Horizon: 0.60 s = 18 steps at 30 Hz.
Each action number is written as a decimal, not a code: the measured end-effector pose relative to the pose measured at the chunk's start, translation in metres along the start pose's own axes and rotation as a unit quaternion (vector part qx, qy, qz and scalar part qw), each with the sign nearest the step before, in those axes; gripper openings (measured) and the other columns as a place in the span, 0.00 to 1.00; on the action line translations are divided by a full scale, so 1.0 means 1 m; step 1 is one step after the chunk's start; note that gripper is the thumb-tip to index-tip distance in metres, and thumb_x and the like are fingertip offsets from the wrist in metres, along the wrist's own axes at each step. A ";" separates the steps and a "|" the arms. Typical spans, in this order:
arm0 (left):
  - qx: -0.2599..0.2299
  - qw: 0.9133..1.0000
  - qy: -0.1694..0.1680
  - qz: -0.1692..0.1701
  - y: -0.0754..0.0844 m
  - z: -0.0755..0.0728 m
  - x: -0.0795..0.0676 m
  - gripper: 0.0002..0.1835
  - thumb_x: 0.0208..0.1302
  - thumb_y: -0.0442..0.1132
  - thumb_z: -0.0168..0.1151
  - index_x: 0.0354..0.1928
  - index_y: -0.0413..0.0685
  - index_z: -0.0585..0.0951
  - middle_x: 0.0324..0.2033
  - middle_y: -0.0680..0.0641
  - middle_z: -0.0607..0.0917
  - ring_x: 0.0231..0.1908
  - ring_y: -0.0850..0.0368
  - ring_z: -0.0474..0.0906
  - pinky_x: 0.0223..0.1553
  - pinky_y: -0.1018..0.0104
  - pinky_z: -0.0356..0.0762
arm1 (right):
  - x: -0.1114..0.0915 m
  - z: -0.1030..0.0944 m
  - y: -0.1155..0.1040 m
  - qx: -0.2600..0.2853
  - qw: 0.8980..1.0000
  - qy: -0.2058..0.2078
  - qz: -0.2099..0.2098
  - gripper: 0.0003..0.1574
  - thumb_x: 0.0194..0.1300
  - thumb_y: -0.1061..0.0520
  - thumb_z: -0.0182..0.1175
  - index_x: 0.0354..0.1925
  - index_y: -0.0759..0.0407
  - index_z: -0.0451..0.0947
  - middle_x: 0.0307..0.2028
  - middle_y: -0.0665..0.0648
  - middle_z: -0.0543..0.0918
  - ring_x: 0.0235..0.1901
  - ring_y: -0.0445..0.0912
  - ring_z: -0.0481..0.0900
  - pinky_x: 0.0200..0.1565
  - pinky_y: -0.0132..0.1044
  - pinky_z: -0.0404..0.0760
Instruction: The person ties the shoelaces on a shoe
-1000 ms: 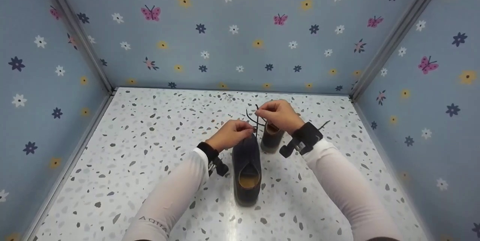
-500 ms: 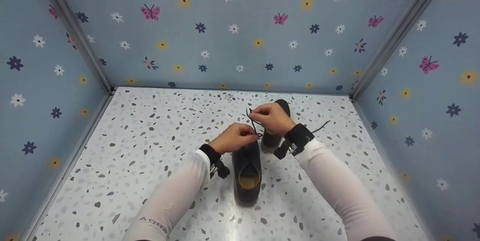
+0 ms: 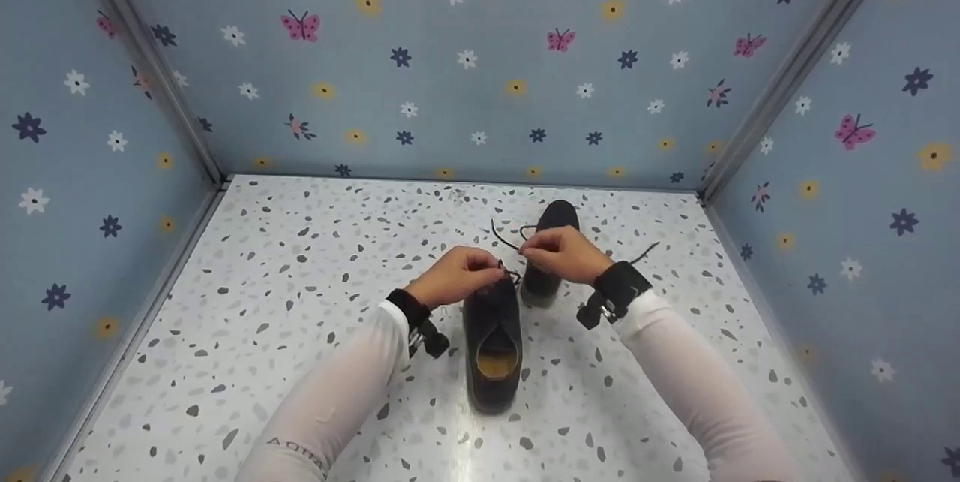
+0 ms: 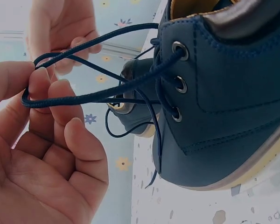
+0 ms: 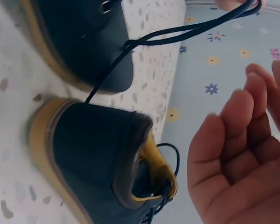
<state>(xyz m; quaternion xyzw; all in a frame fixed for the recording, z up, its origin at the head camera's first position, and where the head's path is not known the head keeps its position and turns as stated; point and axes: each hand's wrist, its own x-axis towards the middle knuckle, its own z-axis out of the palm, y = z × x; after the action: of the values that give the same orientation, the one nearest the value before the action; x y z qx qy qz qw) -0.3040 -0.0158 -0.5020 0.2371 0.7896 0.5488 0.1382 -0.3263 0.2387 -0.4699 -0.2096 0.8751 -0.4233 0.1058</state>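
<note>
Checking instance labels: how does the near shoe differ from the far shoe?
The near shoe has its lace looped in the left hand; the far shoe trails its lace loose. In the head view, the near shoe's opening shows; the right hand covers the far shoe's. The near shoe points nearly ahead, the far shoe slightly rightward. Both are dark blue with yellow lining.

Free room over the floor (image 3: pixel 300 272) at left; far shoe (image 3: pixel 541 287) an obstacle below the right fingers (image 3: pixel 544 242).
</note>
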 end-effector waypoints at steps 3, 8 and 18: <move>-0.009 1.000 -0.003 0.001 -0.002 0.000 -0.001 0.11 0.73 0.42 0.64 0.36 0.41 0.85 0.25 0.56 0.81 0.29 0.55 0.79 0.33 0.69 0.77 | -0.005 0.003 0.007 -0.028 0.999 -0.031 -0.013 0.14 0.71 0.55 0.66 0.50 0.59 0.88 0.38 0.56 0.90 0.34 0.37 0.82 0.40 0.30 0.81; -0.016 1.000 -0.006 0.005 -0.005 0.000 -0.002 0.10 0.72 0.40 0.65 0.35 0.41 0.84 0.23 0.57 0.81 0.28 0.55 0.78 0.32 0.70 0.77 | -0.007 0.017 0.014 -0.063 0.996 -0.068 -0.016 0.14 0.65 0.58 0.70 0.48 0.61 0.88 0.35 0.55 0.90 0.33 0.37 0.80 0.42 0.32 0.79; 0.005 1.000 0.006 0.007 -0.003 -0.003 0.000 0.12 0.71 0.42 0.66 0.32 0.42 0.85 0.27 0.41 0.84 0.31 0.41 0.82 0.31 0.69 0.75 | -0.013 0.024 0.009 -0.102 0.994 0.008 -0.040 0.02 0.66 0.59 0.70 0.35 0.57 0.89 0.33 0.53 0.91 0.33 0.39 0.82 0.43 0.35 0.82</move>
<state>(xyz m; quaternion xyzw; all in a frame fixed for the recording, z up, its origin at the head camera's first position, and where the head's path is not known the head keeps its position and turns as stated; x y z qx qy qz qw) -0.3065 -0.0193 -0.5040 0.2404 0.7916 0.5469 0.1282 -0.3082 0.2331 -0.4915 -0.2507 0.9055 -0.3371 0.0603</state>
